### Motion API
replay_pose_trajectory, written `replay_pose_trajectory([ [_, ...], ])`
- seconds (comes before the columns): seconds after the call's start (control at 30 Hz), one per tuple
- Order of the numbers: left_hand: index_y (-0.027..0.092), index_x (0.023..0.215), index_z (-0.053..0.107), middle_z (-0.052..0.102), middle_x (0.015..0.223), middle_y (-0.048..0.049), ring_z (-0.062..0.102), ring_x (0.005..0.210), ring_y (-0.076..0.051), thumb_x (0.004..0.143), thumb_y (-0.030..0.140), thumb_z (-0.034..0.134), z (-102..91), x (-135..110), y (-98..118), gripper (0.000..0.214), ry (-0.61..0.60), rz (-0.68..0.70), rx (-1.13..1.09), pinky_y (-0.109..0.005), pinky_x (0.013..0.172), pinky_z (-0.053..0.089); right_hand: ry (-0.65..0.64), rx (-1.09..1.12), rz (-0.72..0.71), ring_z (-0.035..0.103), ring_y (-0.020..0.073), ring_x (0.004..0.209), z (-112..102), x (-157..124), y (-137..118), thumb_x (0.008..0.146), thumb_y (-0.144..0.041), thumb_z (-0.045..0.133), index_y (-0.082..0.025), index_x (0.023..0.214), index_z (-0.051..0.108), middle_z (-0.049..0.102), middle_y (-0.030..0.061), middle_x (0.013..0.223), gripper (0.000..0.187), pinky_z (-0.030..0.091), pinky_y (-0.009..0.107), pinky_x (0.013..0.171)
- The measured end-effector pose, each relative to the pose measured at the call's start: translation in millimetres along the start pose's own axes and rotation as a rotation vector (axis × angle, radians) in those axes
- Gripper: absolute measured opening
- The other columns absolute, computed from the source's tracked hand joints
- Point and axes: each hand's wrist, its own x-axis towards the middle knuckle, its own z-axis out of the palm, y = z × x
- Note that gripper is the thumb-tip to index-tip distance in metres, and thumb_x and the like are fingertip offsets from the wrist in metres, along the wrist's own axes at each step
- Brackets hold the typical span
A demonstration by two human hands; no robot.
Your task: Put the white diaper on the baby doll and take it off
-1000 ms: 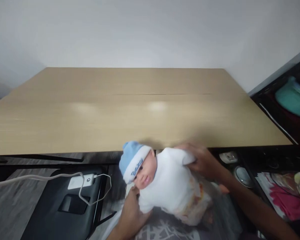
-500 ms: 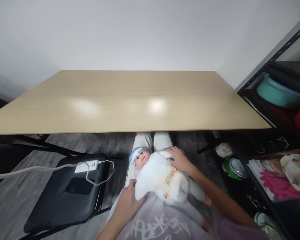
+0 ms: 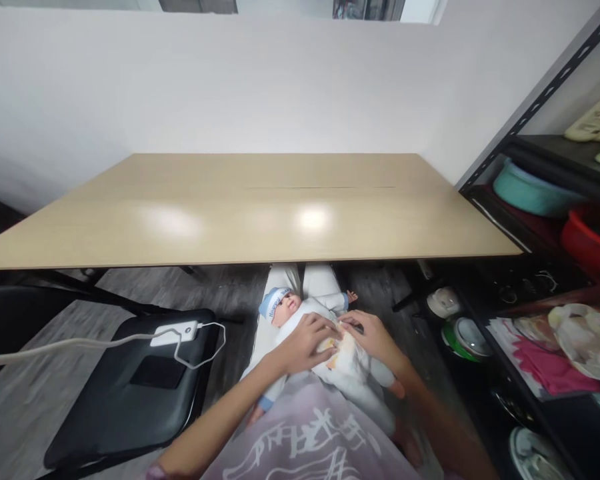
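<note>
On my lap lies a baby doll (image 3: 303, 317) on its back, in a blue and white cap (image 3: 275, 303) and white clothes with blue cuffs. A white diaper (image 3: 347, 347) with an orange-yellow print is around its waist. My left hand (image 3: 307, 340) lies across the doll's belly, fingers apart and touching the diaper's front edge. My right hand (image 3: 373, 337) is bent over the other side, its thumb and fingertips drawn together at the diaper's top edge. Part of the doll's trunk is covered by my hands.
A wooden table (image 3: 260, 227) stands ahead of my knees. On the left, a black chair (image 3: 115, 413) holds a white power bank (image 3: 175, 333) with a cable and a dark phone (image 3: 157, 372). Shelves at right hold a teal basin (image 3: 535, 190), a red basin (image 3: 590, 243) and pink cloth (image 3: 555, 370).
My left hand has moved from the doll's side onto its belly. My right hand has come back from the doll's arm to the diaper's edge. Both doll arms now show, and the view has tilted up.
</note>
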Motion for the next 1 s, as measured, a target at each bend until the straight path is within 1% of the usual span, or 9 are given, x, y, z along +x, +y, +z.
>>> replay_pose_trajectory([
  [0.17,0.026,0.11,0.08,0.079,0.125,-0.0073,0.065,0.119,-0.027,0.106,0.049,0.071,9.6,4,-13,0.025,0.016,0.017,-0.098,-0.044,0.111,0.044,0.166,-0.092,-0.022,0.079,0.0292,0.094,-6,19,39,0.1,-0.037,0.061,-0.024,0.108,0.08,0.084,0.0105,0.105,0.025,0.064,0.048,0.092],
  [0.27,0.025,0.107,0.079,0.079,0.123,-0.0062,0.064,0.119,-0.025,0.106,0.047,0.072,4.8,-2,-10,0.024,0.026,-0.009,-0.149,-0.041,0.111,0.043,0.208,-0.212,-0.04,0.077,0.0322,0.104,-11,29,44,0.101,-0.038,0.06,-0.024,0.11,0.08,0.083,0.012,0.109,0.025,0.061,0.053,0.101],
  [0.4,0.024,0.108,0.077,0.08,0.117,-0.0052,0.065,0.117,-0.023,0.11,0.045,0.067,-10.4,-20,3,0.023,-0.014,-0.084,-0.247,-0.039,0.111,0.044,-0.05,-0.154,-0.184,0.07,0.0294,0.13,2,25,16,0.107,-0.039,0.062,-0.029,0.132,0.075,0.077,0.0084,0.135,0.03,0.054,0.048,0.117],
  [0.5,0.023,0.106,0.076,0.08,0.111,-0.0046,0.066,0.109,-0.023,0.108,0.046,0.07,-20.5,-41,11,0.024,-0.093,-0.157,-0.287,-0.037,0.106,0.047,-0.232,-0.179,-0.286,0.066,0.0279,0.132,12,15,-9,0.11,-0.039,0.06,-0.027,0.139,0.071,0.072,0.0098,0.14,0.033,0.053,0.044,0.116],
  [0.63,0.022,0.103,0.074,0.076,0.084,-0.0011,0.066,0.091,-0.021,0.106,0.048,0.07,-23.5,-50,14,0.026,-0.198,-0.187,-0.272,-0.036,0.098,0.049,-0.279,-0.254,-0.245,0.068,0.0246,0.1,-8,-3,-22,0.114,-0.043,0.054,-0.023,0.101,0.077,0.076,0.0061,0.099,0.033,0.053,0.04,0.098],
  [0.7,0.022,0.105,0.073,0.075,0.087,-0.0025,0.065,0.093,-0.022,0.108,0.05,0.065,-18.6,-35,12,0.029,-0.141,-0.167,-0.177,-0.037,0.098,0.049,-0.327,-0.228,-0.142,0.065,0.0215,0.083,-29,-16,-20,0.113,-0.047,0.051,-0.022,0.082,0.073,0.073,0.0032,0.081,0.045,0.051,0.035,0.086],
  [0.8,0.021,0.129,0.07,0.074,0.128,-0.0126,0.062,0.122,-0.031,0.1,0.059,0.073,1.2,17,7,0.047,-0.135,-0.095,0.089,-0.045,0.11,0.047,-0.387,-0.12,0.126,0.062,0.0185,0.061,-51,-37,-10,0.115,-0.053,0.04,-0.022,0.077,0.074,0.067,0.0009,0.061,0.06,0.046,0.032,0.071],
  [0.9,0.015,0.138,0.068,0.065,0.149,-0.0222,0.057,0.14,-0.042,0.077,0.061,0.091,36.5,88,6,0.08,-0.458,-0.077,0.346,-0.054,0.12,0.042,-0.441,-0.145,0.281,0.061,0.0183,0.053,-48,-53,6,0.114,-0.052,0.036,-0.021,0.075,0.073,0.065,0.0015,0.054,0.063,0.043,0.031,0.068],
  [1.0,0.015,0.108,0.079,0.08,0.117,-0.0178,0.07,0.122,-0.039,0.074,0.05,0.093,70.7,138,7,0.051,-0.781,-0.108,0.412,-0.053,0.118,0.045,-0.423,-0.377,0.274,0.064,0.0202,0.068,-28,-66,25,0.108,-0.046,0.045,-0.021,0.071,0.07,0.074,0.0063,0.07,0.051,0.037,0.032,0.069],
])
